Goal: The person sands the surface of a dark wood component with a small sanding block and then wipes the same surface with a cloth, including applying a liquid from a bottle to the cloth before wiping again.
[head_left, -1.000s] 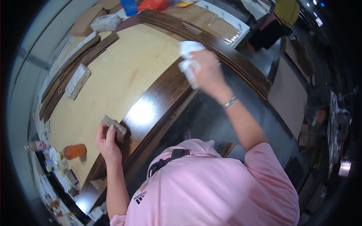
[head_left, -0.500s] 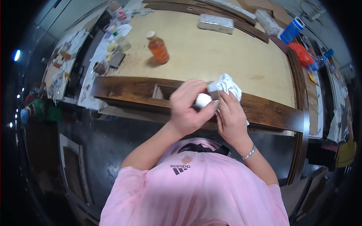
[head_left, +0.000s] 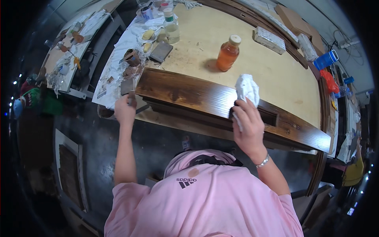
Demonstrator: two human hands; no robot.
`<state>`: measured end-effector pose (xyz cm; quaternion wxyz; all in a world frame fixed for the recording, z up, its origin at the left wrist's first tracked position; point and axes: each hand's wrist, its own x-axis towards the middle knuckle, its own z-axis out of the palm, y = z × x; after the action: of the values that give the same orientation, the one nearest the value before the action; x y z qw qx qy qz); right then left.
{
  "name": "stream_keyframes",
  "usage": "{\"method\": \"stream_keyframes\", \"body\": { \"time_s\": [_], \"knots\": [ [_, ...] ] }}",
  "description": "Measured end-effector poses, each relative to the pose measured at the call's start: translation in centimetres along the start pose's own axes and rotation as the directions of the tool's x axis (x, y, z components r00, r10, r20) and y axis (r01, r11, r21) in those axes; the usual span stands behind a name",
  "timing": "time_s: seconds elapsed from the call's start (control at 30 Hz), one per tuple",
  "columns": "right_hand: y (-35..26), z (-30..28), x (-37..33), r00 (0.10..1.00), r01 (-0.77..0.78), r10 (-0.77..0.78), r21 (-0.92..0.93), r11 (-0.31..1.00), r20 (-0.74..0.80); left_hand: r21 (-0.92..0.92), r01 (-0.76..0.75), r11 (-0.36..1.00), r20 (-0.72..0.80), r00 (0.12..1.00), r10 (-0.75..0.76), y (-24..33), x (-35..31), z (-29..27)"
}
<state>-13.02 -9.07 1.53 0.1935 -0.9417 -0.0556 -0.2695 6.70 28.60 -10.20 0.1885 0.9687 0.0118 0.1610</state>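
My left hand (head_left: 125,110) is at the left end of a dark brown wooden beam (head_left: 185,91), its fingers closed on something small I cannot make out. Just beyond it, on the white sheet, lies a flat grey pad (head_left: 127,85). My right hand (head_left: 249,128) grips a crumpled white cloth (head_left: 247,87) on the glossy beam, left of a rectangular slot cut in the wood. Its fingertips look dark. Behind the beam, a capped bottle of amber liquid (head_left: 228,54) stands upright on the pale tabletop (head_left: 197,39).
On the white sheet (head_left: 110,65) at left are a brown can (head_left: 132,58) and a clear bottle (head_left: 171,31); a grey block (head_left: 161,51) lies beside it. A wrapped block (head_left: 270,40) rests near long dark boards at the back right. A blue bottle (head_left: 326,59) stands far right.
My hands have parted: the left went to the beam's left end, while the right keeps the white cloth. The pale block between them has left the right hand. The view has shifted left.
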Motion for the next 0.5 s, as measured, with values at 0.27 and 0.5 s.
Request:
{"method": "stream_keyframes", "body": {
  "time_s": [0.27, 0.5],
  "knots": [
    [-3.5, -2.5, 2.4, 0.834, -0.43, 0.544, 0.503, 0.75, -0.098, -0.469, -0.088, 0.879, -0.069, 0.996, 0.063, 2.2, 3.7, -3.8],
    [-7.5, 0.3, 5.8, 0.889, -0.328, 0.426, 0.881, 0.34, 0.167, -0.942, -0.253, 0.22, -0.045, 0.745, 0.665, 23.0, -4.7, -8.5]
  ]
}}
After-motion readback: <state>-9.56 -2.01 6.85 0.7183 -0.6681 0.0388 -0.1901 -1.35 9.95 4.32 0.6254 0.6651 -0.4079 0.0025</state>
